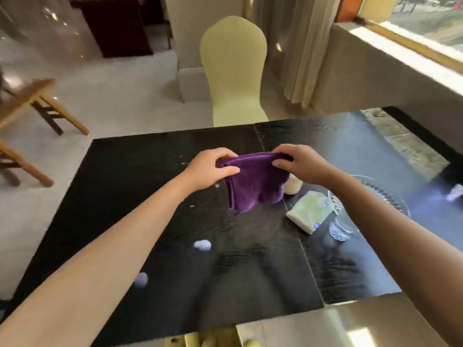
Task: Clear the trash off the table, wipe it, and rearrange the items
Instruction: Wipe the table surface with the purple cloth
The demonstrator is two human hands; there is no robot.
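Head view: left grip (pixel 215 169) and right grip (pixel 298 164) each pinch a top corner of the folded purple cloth (pixel 253 184), which hangs over the middle of the desk (pixel 140 171). Two loose wads (pixel 202 244) lie nearer the front. Wiping now would likely flick them to the floor, and the cloth's hem could clip the glass (pixel 340 226).

A black, glossy bench (pixel 150 196) is crossed by a thin seam (pixel 300 246) running from far edge to near edge. Left of the seam, a white wad (pixel 202 244) is lying near the middle and a second wad (pixel 140 280) closer to the near edge. Pale specks (pixel 185 162) are scattered farther back. Right of the seam, a tissue pack (pixel 310 211) is laid just beside a glass dish (pixel 383 194). A third wad (pixel 455 192) is seen at the far right. A pale round thing (pixel 292 187), perhaps a cup, is partly hidden.
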